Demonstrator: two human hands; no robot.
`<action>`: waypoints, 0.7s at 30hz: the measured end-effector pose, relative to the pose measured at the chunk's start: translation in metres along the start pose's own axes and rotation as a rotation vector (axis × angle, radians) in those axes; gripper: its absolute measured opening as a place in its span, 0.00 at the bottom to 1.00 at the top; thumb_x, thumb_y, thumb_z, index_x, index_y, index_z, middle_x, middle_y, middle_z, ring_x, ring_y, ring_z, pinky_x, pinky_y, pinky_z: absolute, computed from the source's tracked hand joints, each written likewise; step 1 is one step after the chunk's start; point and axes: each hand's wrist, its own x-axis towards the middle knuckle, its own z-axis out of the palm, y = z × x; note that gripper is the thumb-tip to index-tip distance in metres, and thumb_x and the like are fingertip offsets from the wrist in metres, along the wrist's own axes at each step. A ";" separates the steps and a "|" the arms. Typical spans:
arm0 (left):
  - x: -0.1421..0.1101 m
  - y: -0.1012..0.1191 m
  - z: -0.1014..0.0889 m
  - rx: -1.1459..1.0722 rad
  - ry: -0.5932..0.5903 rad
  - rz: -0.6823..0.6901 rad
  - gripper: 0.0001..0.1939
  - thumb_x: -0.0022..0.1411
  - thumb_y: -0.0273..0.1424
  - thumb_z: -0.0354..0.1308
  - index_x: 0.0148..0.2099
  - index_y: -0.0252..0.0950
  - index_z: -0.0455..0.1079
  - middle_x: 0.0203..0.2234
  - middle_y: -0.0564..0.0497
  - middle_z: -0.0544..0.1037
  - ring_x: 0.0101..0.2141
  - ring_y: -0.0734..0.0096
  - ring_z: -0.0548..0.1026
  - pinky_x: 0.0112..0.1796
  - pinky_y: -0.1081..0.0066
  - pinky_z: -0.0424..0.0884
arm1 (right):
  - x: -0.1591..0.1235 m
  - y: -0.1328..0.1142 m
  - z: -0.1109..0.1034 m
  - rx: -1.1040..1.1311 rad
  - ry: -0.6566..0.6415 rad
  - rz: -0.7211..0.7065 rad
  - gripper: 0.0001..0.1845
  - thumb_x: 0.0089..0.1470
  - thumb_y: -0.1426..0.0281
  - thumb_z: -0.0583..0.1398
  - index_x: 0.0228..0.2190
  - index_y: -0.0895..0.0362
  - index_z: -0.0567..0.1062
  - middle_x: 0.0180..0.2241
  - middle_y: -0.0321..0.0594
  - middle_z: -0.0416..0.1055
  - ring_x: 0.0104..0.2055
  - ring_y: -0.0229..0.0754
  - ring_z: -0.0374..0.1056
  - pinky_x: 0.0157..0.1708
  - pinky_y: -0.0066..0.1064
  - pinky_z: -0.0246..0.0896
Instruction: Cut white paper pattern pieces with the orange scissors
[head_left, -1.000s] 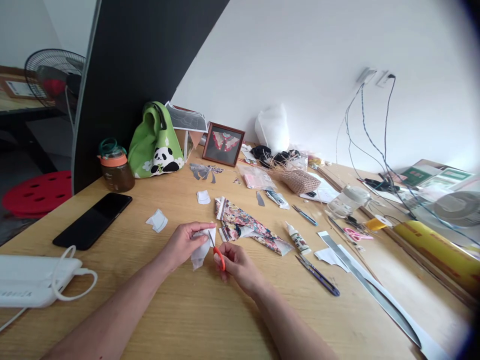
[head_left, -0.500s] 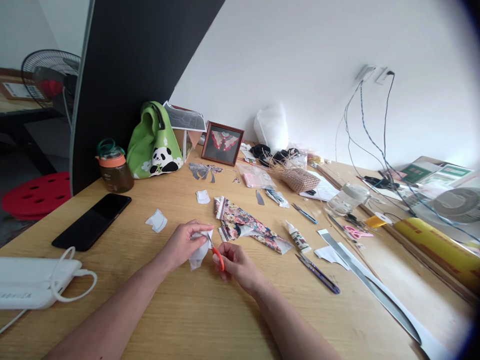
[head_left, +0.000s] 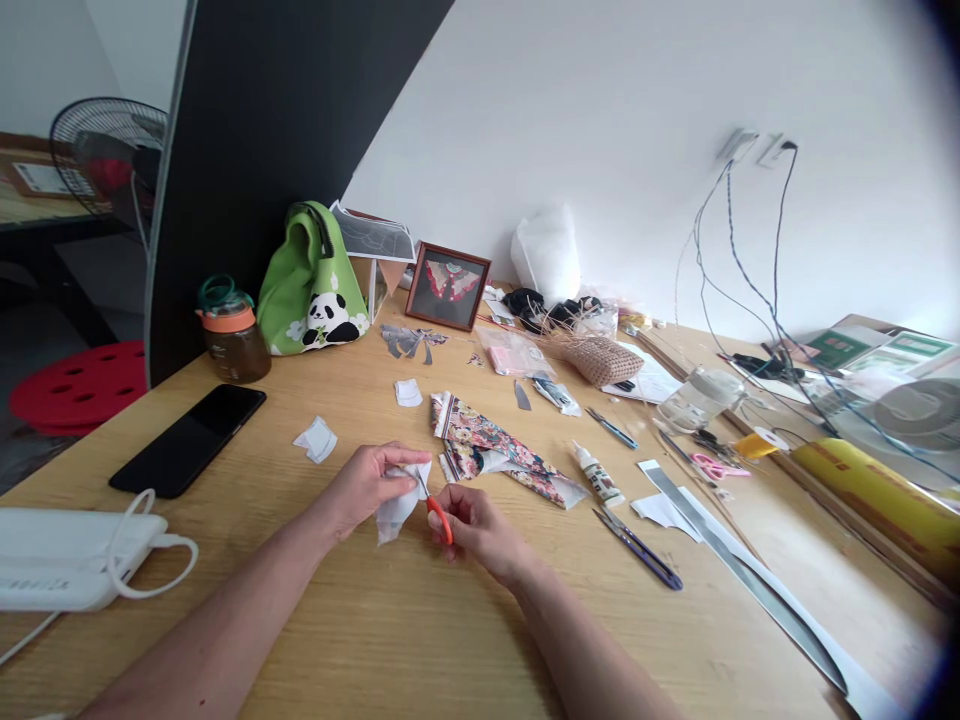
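- Head view, the only one: a person's two bare hands meet above a wooden table [head_left: 360,640], seen from above the forearms.
- The left hand [head_left: 366,492] pinches a thin white piece [head_left: 394,514] between thumb and fingers; the piece hangs from the fingertips, its lower end drooping toward the person.
- The right hand [head_left: 476,532], just beside it, is curled around the orange handles of small scissors [head_left: 441,522]. Which fingers pass through the loops, I cannot tell. The blades point away from the right hand, up to the white piece near the left fingertips.
- The white piece looks very light, limp and easily creased or torn; whether it is paper or cloth is unclear. A flat pinch close to the edge, with fingertips clear of the blades, should suit it best.
- The scissors look light and rigid, best taken by the handles.
- Beyond the right hand lies folded floral fabric [head_left: 491,440], probably soft and floppy.
- Beyond the left hand lie two white scraps, one [head_left: 316,440] near and to its left, the other [head_left: 409,393] farther off.
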 end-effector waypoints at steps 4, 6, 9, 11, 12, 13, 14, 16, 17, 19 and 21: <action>0.000 -0.001 0.000 -0.003 -0.001 0.012 0.19 0.46 0.29 0.61 0.44 0.36 0.77 0.40 0.47 0.76 0.38 0.64 0.72 0.35 0.71 0.65 | 0.001 0.001 -0.001 -0.021 -0.002 -0.018 0.24 0.42 0.52 0.66 0.24 0.59 0.66 0.19 0.30 0.63 0.17 0.29 0.58 0.16 0.23 0.49; 0.000 0.000 0.001 -0.001 0.000 0.017 0.19 0.45 0.29 0.61 0.43 0.36 0.78 0.40 0.47 0.76 0.39 0.63 0.72 0.37 0.70 0.66 | 0.001 0.001 -0.001 -0.032 0.001 -0.014 0.24 0.41 0.53 0.67 0.23 0.58 0.66 0.19 0.30 0.63 0.16 0.29 0.57 0.16 0.23 0.49; 0.000 0.001 0.001 0.008 -0.001 0.023 0.19 0.45 0.28 0.61 0.43 0.36 0.78 0.39 0.48 0.77 0.40 0.62 0.72 0.38 0.70 0.66 | 0.001 0.001 -0.001 -0.042 0.007 -0.008 0.24 0.40 0.53 0.68 0.23 0.58 0.66 0.19 0.30 0.63 0.17 0.29 0.57 0.16 0.23 0.50; 0.000 0.002 0.002 0.012 -0.005 0.033 0.19 0.45 0.27 0.61 0.42 0.36 0.78 0.39 0.48 0.77 0.40 0.62 0.72 0.39 0.69 0.66 | 0.001 0.002 -0.001 -0.037 0.005 -0.011 0.24 0.40 0.53 0.67 0.23 0.58 0.66 0.19 0.30 0.63 0.17 0.30 0.58 0.17 0.23 0.51; 0.000 0.002 0.002 0.012 -0.009 0.037 0.19 0.45 0.27 0.61 0.42 0.36 0.78 0.39 0.48 0.77 0.40 0.62 0.72 0.39 0.69 0.66 | 0.002 0.002 -0.001 -0.034 0.002 -0.013 0.24 0.40 0.53 0.67 0.23 0.58 0.66 0.19 0.30 0.63 0.17 0.30 0.58 0.17 0.23 0.52; -0.001 0.002 0.002 0.010 -0.012 0.040 0.18 0.45 0.27 0.61 0.42 0.36 0.78 0.39 0.48 0.77 0.40 0.62 0.72 0.40 0.69 0.65 | 0.002 0.003 -0.001 -0.032 0.001 -0.016 0.24 0.40 0.53 0.67 0.23 0.58 0.66 0.19 0.30 0.63 0.17 0.30 0.58 0.17 0.23 0.52; -0.001 0.002 0.002 0.008 -0.014 0.041 0.18 0.45 0.27 0.61 0.42 0.36 0.78 0.39 0.48 0.77 0.40 0.63 0.72 0.40 0.69 0.65 | 0.002 0.004 -0.002 -0.032 0.000 -0.020 0.24 0.41 0.53 0.67 0.23 0.58 0.66 0.19 0.30 0.63 0.18 0.30 0.58 0.17 0.23 0.52; -0.001 0.003 0.002 0.007 -0.015 0.036 0.18 0.45 0.27 0.60 0.42 0.37 0.78 0.40 0.49 0.77 0.41 0.63 0.72 0.40 0.69 0.65 | 0.002 0.005 -0.002 -0.039 0.001 -0.030 0.23 0.41 0.53 0.67 0.23 0.58 0.66 0.19 0.30 0.63 0.18 0.30 0.57 0.17 0.23 0.52; -0.002 0.003 0.002 0.008 -0.015 0.031 0.19 0.45 0.27 0.60 0.42 0.37 0.78 0.40 0.49 0.77 0.41 0.63 0.72 0.40 0.69 0.65 | 0.002 0.005 -0.002 -0.044 0.002 -0.037 0.23 0.41 0.54 0.67 0.23 0.58 0.66 0.19 0.30 0.63 0.18 0.30 0.57 0.16 0.23 0.51; -0.002 0.004 0.003 0.011 -0.014 0.023 0.19 0.44 0.27 0.60 0.42 0.37 0.78 0.40 0.49 0.77 0.42 0.62 0.72 0.41 0.69 0.65 | 0.002 0.004 -0.002 -0.053 0.006 -0.050 0.23 0.40 0.54 0.67 0.23 0.58 0.66 0.18 0.29 0.62 0.18 0.30 0.55 0.16 0.23 0.50; -0.002 0.005 0.003 0.017 -0.015 0.020 0.19 0.44 0.27 0.60 0.42 0.37 0.78 0.40 0.50 0.77 0.42 0.61 0.72 0.41 0.69 0.65 | 0.002 0.004 -0.003 -0.061 0.010 -0.055 0.23 0.40 0.53 0.67 0.22 0.58 0.65 0.18 0.29 0.62 0.17 0.30 0.54 0.16 0.23 0.49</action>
